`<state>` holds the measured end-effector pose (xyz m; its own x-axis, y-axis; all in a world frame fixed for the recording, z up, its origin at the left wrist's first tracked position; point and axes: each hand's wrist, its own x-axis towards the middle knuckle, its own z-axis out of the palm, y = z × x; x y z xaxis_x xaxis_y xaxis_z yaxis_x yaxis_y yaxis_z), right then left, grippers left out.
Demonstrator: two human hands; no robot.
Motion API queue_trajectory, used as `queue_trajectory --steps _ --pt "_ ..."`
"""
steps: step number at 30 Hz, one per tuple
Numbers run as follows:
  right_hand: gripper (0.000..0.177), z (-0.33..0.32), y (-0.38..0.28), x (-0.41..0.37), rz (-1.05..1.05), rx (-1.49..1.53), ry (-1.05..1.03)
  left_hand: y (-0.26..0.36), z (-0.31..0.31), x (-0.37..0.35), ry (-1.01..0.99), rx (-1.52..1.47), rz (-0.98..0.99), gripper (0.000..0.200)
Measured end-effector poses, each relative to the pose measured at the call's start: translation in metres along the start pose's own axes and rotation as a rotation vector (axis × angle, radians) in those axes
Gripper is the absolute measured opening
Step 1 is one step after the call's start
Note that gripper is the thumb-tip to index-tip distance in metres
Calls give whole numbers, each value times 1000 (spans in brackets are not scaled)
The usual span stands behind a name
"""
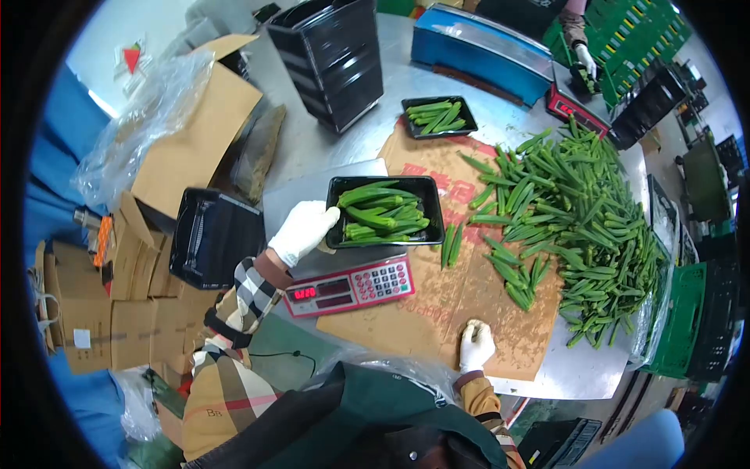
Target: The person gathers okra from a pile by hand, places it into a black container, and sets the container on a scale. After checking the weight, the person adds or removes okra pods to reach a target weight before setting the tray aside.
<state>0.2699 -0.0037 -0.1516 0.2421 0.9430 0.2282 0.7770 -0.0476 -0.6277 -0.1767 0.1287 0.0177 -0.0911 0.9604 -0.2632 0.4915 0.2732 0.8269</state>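
Observation:
My left hand (301, 232), in a white glove, grips the left rim of a black plastic tray (336, 195) filled with green okra (383, 211). The tray overlaps the plate of a red-and-white digital scale (349, 285), whose display shows lit red digits. My right hand (476, 345), also gloved in white, is curled closed over the near edge of the cardboard sheet (422, 313), with nothing visible in it. A few loose okra pods (451, 245) lie just right of the tray. Farther right spreads a large okra pile (594, 227).
A second tray of okra (438, 117) sits farther back. Stacked black trays (328, 66) stand behind the scale, and more black trays (209, 238) lie left. A blue machine (482, 51) is at the back. Another person's gloved hand (586, 61) works beside another scale (576, 109).

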Motion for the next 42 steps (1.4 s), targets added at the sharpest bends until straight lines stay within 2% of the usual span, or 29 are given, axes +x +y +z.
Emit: queue_trajectory --steps 2,3,4,6,7,9,12,13,14,16,18,20,22,23,25,26,28,30,31,34,36,38,39,40,42 --pt "7 -3 2 4 -125 -116 -29 33 3 37 -14 -130 25 37" --pt "9 -1 4 4 -116 -129 -34 44 6 64 -66 -215 -5 41" --pt "11 -1 3 3 -114 -152 -42 51 7 96 -93 -7 104 43" --pt "11 1 7 2 -112 -167 -52 60 26 154 -73 -186 -2 43" --pt "9 2 6 3 -140 -157 -13 65 32 184 -55 -67 42 44" --pt "8 1 4 4 -111 -190 -41 60 53 243 52 -48 12 44" --pt "8 0 1 5 -108 -204 -48 54 74 288 81 -255 -70 45" --pt "8 0 2 4 -114 -203 -52 47 75 301 91 -196 -182 43" --pt "9 0 4 3 -121 -203 -61 52 69 288 85 -116 -132 42" --pt "7 1 7 2 -129 -198 -44 38 49 275 122 59 115 38" --pt "7 -2 4 3 -135 -203 -56 84 30 186 250 -127 224 37" --pt "4 0 5 1 -111 -177 -26 60 -11 138 498 347 609 38" --pt "4 3 7 0 -65 -130 -49 96 -40 48 647 538 391 38" --pt "4 0 4 2 -53 -132 -67 88 -51 15 771 544 420 37" --pt "5 -4 0 4 -36 -109 -79 31 -89 -34 1021 775 342 34" --pt "7 -3 2 3 -20 -82 -66 -3 -105 -62 1075 916 226 41" --pt "9 -1 6 2 -34 -78 -91 -53 -120 -112 868 853 -255 53" --pt "10 0 8 2 -29 -96 -108 -120 -127 -140 736 599 -189 62" --pt "10 1 9 1 -35 -98 -92 -84 -111 -148 720 562 -287 60" --pt "10 1 8 1 -42 -58 -59 -117 -132 -141 661 445 -209 53" --pt "9 -3 6 2 -62 -55 -41 -138 -144 -136 851 167 -79 48" --pt "8 -3 6 0 -80 -46 -8 -125 -148 -132 1084 -23 -15 47" --pt "7 0 8 -1 -85 -76 -9 -118 -150 -135 1211 -16 26 44" --pt "7 2 8 -2 -80 -65 -5 -95 -142 -138 1354 373 131 36" --pt "7 2 9 -1 -74 -52 2 -61 -116 -130 1357 405 369 23"
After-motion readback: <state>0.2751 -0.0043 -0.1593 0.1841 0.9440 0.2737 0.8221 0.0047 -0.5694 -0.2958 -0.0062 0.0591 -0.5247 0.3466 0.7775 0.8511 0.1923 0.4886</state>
